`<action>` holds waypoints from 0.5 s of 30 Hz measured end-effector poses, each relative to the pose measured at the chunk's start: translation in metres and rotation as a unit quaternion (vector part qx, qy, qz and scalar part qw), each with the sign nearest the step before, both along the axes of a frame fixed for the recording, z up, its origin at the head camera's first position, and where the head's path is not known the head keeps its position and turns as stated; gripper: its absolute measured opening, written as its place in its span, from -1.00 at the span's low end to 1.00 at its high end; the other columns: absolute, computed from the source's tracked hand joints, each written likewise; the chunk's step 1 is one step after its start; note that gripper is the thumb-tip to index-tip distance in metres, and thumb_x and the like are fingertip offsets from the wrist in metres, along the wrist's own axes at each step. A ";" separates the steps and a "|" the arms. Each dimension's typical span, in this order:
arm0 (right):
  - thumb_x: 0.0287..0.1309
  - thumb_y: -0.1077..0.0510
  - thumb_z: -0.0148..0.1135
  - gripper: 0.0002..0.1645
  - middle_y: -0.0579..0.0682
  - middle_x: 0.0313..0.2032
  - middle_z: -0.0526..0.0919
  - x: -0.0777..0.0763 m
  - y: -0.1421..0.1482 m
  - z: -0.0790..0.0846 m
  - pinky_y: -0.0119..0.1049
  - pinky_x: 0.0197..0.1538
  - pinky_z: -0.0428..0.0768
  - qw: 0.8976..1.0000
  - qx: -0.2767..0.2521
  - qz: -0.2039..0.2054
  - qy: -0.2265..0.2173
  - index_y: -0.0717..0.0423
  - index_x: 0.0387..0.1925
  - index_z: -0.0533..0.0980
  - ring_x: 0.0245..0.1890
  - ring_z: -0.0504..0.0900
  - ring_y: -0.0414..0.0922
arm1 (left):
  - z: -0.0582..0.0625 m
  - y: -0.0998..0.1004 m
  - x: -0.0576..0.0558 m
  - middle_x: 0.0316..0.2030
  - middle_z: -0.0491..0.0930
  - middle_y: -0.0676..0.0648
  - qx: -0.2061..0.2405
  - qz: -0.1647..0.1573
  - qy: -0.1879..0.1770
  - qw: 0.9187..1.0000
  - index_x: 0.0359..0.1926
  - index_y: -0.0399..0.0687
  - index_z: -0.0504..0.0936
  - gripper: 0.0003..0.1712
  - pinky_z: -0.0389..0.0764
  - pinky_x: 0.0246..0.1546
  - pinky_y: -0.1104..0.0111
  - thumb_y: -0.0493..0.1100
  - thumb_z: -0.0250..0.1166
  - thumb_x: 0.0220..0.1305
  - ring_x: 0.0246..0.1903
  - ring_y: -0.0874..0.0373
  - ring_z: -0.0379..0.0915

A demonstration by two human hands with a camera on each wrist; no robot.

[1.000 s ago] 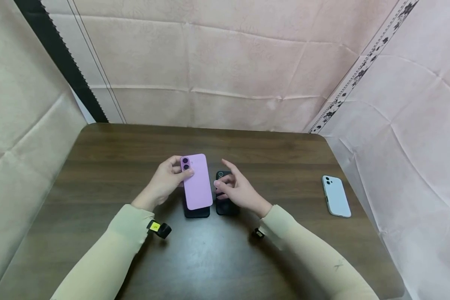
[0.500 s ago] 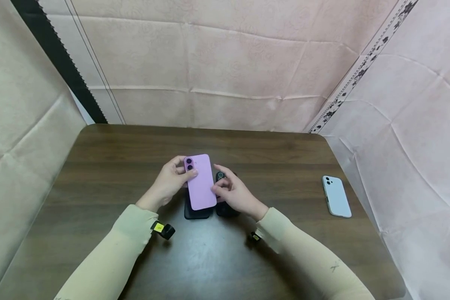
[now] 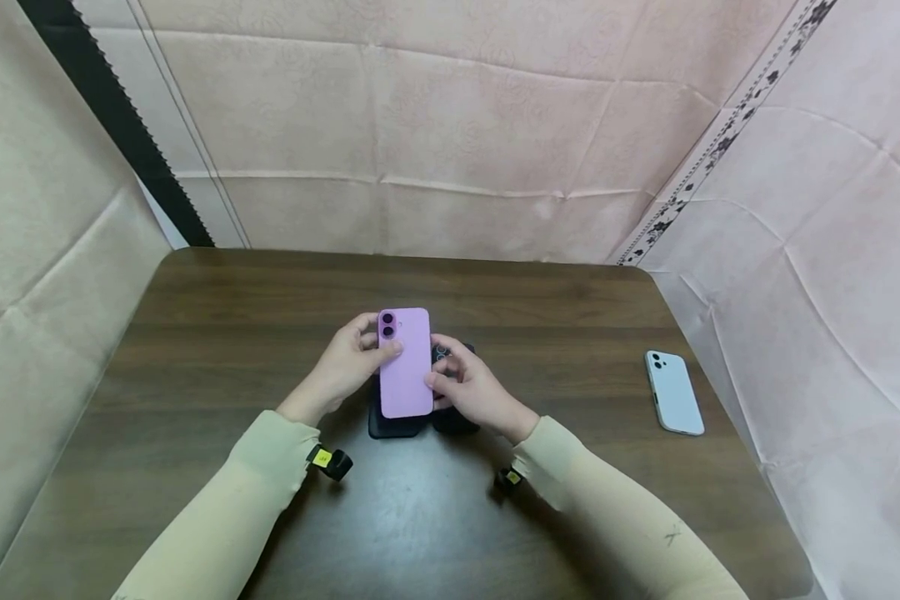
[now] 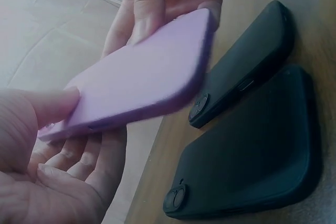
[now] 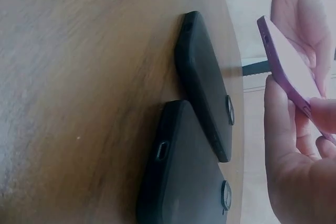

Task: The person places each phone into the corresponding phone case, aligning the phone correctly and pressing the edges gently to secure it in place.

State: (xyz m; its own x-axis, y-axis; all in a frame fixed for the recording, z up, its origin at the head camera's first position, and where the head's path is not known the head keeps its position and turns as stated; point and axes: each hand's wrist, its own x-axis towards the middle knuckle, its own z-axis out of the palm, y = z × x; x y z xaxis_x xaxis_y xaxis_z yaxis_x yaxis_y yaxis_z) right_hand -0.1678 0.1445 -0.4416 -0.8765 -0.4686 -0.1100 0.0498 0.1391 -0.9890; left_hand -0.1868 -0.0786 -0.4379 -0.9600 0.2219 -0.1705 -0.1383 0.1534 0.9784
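Both hands hold a lilac phone above the table, its camera side up. My left hand pinches its upper left edge, thumb on the back and fingers beneath, as the left wrist view also shows of the phone. On the opposite long edge, my right hand grips lower down with thumb over and fingers under. Two black phones lie side by side on the table below, cameras up: a left one, mostly covered by the lilac phone, and a right one, partly behind the right hand.
A pale blue phone lies by itself near the right edge of the brown wooden table. Light cloth hangings surround the table at the back and sides. Each wrist carries a small black camera.
The lilac phone has shifted slightly right with the left hand and turned straighter. My right hand, earlier apart with its index finger extended, has come in and taken hold of the phone's right edge.
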 end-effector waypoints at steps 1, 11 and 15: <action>0.32 0.37 0.12 -0.31 0.15 -0.25 0.58 -0.001 0.000 -0.002 0.04 -0.24 0.66 1.000 -0.008 -0.006 -0.003 0.02 0.40 0.16 -0.31 0.65 -0.02 | 0.000 0.000 0.000 0.02 0.61 -0.17 0.000 -0.003 -0.003 1.000 0.29 -0.03 0.30 -0.40 0.56 -0.01 0.09 -0.08 0.31 0.31 -0.09 0.00 0.60; 0.34 0.34 0.10 -0.30 0.21 -0.21 0.58 -0.006 0.003 -0.001 0.06 -0.19 0.64 1.000 -0.017 -0.023 -0.011 -0.02 0.42 0.13 -0.28 0.65 0.05 | -0.005 -0.004 0.006 -0.06 0.62 -0.17 0.027 -0.019 -0.019 0.999 0.19 -0.09 0.46 -0.56 0.64 -0.14 0.19 -0.14 0.28 0.33 -0.09 -0.02 0.57; 0.34 0.30 0.13 -0.30 0.20 -0.20 0.57 -0.008 0.003 -0.008 0.07 -0.19 0.64 0.999 -0.025 -0.027 -0.025 -0.09 0.41 0.15 -0.29 0.65 0.05 | -0.006 -0.005 0.009 -0.09 0.63 -0.14 0.020 -0.013 -0.017 1.000 0.13 -0.07 0.53 -0.63 0.64 -0.16 0.21 -0.12 0.27 0.34 -0.11 -0.02 0.58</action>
